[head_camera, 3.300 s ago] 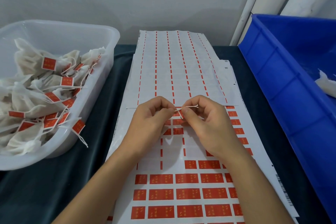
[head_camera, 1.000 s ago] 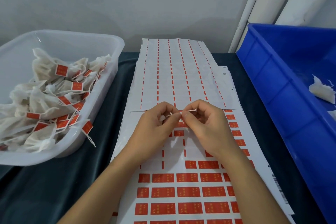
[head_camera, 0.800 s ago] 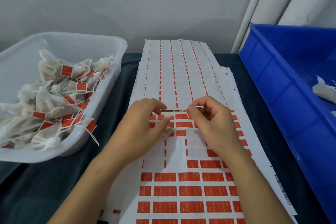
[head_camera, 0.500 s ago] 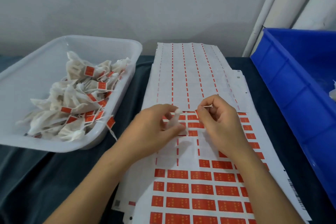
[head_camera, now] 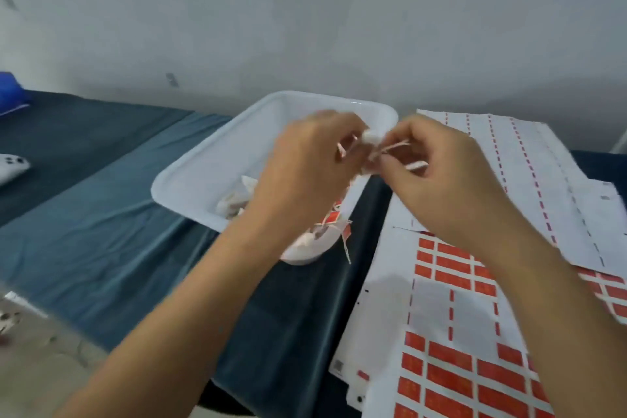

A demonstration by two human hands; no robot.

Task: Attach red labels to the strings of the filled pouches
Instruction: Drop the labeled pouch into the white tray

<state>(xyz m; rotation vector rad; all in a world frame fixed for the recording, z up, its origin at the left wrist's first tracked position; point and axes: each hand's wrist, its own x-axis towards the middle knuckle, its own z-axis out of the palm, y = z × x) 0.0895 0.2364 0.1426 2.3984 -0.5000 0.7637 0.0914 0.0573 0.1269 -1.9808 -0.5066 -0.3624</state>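
A dark blue cloth (head_camera: pixel 101 248) covers the table, and the whole view is smeared by motion. On the right lie the label sheets (head_camera: pixel 451 332), overlapping and running away from the viewer toward the wall; the near part carries rows of red labels (head_camera: pixel 451 380) with their long sides across the sheet, the far part shows only thin red dashes where labels are gone. Left of the sheets sits a white plastic tub (head_camera: pixel 217 159), its long axis angled from near-right to far-left, with finished pouches (head_camera: pixel 234 205) heaped in its near end and one tagged string (head_camera: pixel 346 244) hanging over the near rim.

Both hands are raised above the tub's right side, fingertips nearly meeting. The left hand (head_camera: pixel 305 166) has its fingers curled around a small white pouch (head_camera: pixel 368 137), which peeks out between the two hands. The right hand (head_camera: pixel 437 176) pinches the pouch's string (head_camera: pixel 395 147) between thumb and forefinger — the string runs roughly level, left to right, from the pouch toward the right thumb. A pale reddish strip (head_camera: pixel 346 148) shows at the left fingers, too blurred to say whether it is a label.

At the far left edge lie a white object (head_camera: pixel 10 168) and a blue one (head_camera: pixel 10 93), both cut off.
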